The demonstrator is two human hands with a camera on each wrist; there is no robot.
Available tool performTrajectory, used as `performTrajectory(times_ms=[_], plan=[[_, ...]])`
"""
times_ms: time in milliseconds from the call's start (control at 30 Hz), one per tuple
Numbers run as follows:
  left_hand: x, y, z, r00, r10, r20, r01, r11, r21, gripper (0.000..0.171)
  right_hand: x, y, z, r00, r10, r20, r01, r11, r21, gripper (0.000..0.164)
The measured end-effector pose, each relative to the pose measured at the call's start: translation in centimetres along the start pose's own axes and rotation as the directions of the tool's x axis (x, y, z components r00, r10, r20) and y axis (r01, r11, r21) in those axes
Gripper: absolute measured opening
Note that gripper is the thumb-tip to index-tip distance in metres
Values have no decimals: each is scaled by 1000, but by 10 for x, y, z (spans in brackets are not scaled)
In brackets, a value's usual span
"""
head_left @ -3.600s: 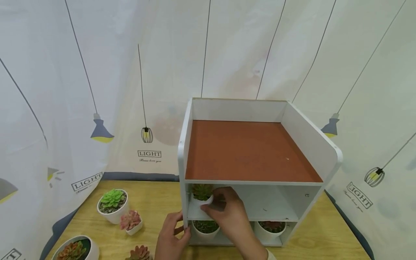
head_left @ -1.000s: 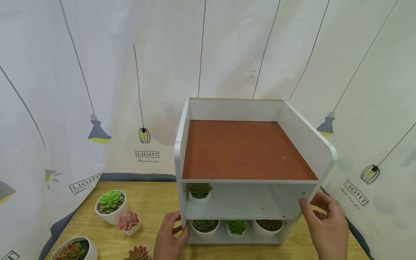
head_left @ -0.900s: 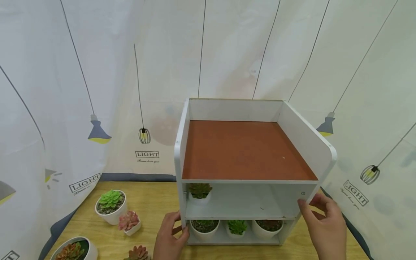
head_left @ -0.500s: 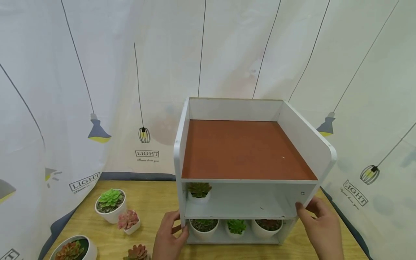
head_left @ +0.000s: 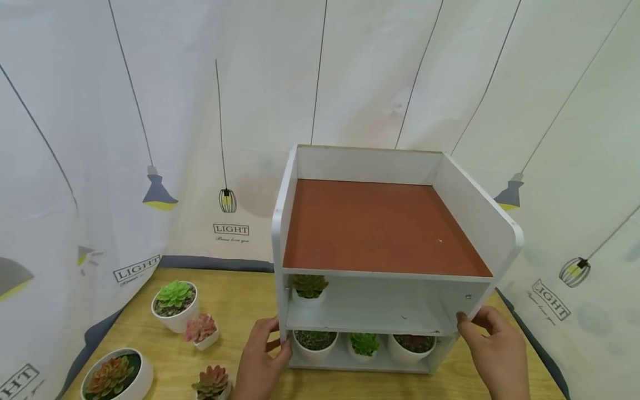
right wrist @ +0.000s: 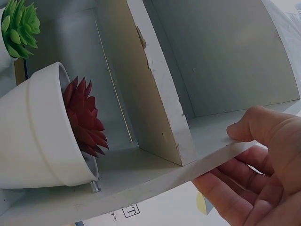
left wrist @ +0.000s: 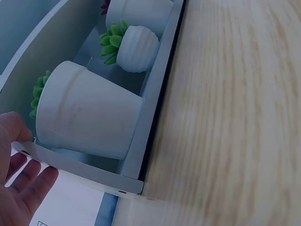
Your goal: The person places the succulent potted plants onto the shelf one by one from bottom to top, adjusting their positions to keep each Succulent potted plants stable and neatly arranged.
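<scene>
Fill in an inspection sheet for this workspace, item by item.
Surface: wood-grain table, plants on its left part.
Job's things: white shelf upright; middle plant on its middle level; left pot, centre pot and right pot along the bottom. On the table: green plant, pink plant, orange plant, brownish-red plant.
Clutter: only a white speck on the shelf's top.
Grippers: left hand and right hand each grip a side panel.
Cables: nothing seen; the lamp cords are printed.
Surroundings: creased backdrop with printed lamps.
</scene>
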State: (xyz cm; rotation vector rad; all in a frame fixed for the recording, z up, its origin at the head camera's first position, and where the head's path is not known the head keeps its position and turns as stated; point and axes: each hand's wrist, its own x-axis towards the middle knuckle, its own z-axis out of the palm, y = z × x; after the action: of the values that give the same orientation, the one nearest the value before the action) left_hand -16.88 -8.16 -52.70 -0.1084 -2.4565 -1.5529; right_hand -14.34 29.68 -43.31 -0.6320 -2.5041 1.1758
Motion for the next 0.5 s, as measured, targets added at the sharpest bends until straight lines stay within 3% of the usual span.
performTrajectory(times_ms=[333, 400, 500], plan=[[-9, 8, -8, 999, 4, -32, -4, 1000, 2, 41, 2, 5, 1, 1000, -29, -6, 29, 999, 19, 32], [-13, 11, -11, 998, 30, -56, -30, 1000, 2, 38, 3, 5, 1, 999, -39, -9, 39, 999, 10, 33], [-17, 13, -16, 985, 137, -106, -134, 990, 30, 37, 3, 5, -1, 999, -42, -12, 42, 999, 2, 32]])
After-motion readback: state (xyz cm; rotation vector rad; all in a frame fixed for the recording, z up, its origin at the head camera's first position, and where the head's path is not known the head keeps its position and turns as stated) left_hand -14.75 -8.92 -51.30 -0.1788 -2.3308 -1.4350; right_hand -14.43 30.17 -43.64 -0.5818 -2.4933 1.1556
